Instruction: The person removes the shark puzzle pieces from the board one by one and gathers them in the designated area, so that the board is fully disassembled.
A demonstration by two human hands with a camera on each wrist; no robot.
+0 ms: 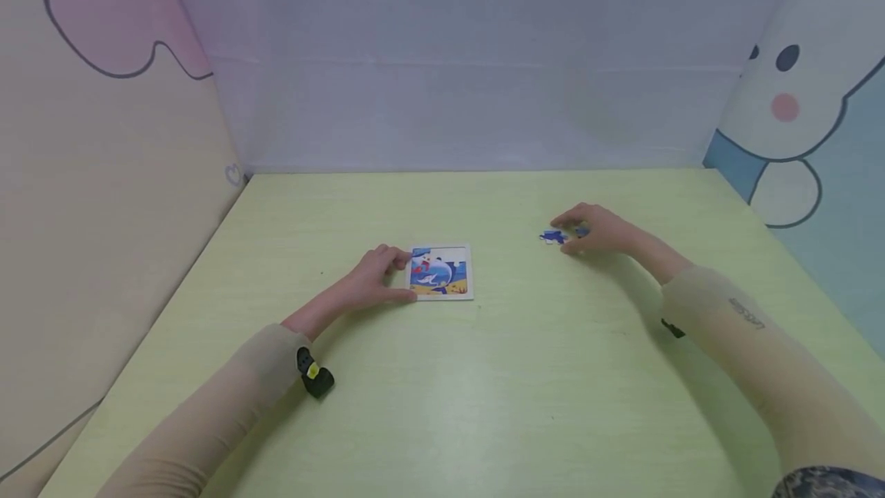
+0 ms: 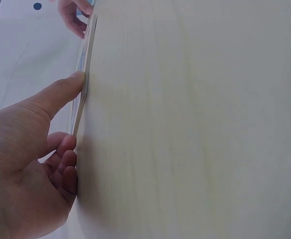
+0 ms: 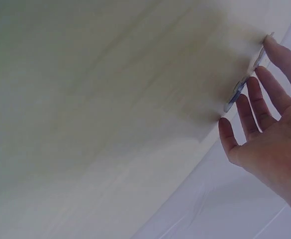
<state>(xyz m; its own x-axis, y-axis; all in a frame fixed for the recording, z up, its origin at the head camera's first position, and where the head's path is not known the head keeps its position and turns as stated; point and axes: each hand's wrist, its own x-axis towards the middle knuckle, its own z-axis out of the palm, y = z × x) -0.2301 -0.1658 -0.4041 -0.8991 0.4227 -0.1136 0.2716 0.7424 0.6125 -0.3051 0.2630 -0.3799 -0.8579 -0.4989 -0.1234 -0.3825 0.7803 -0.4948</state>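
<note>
A small square jigsaw puzzle (image 1: 439, 273) in a white frame lies on the table; its picture shows a whale over blue water and yellow sand, with a pale gap at the top right. At its left side my left hand (image 1: 373, 277) holds the frame, thumb at the near left corner and fingers along the left edge. In the left wrist view the thumb (image 2: 65, 92) lies on the frame's rim. Farther back and to the right, my right hand (image 1: 600, 229) spreads over loose blue puzzle pieces (image 1: 553, 237). Its fingertips (image 3: 226, 124) come down at the tabletop around them, partly hiding the pieces.
The pale green table (image 1: 442, 390) runs back to a whitish curtain (image 1: 442, 114). Printed cartoon panels stand along both sides, the left wall (image 1: 111, 175) and the right wall (image 1: 830, 198). Each sleeve cuff has a dark wrist device (image 1: 314, 375) strapped near it.
</note>
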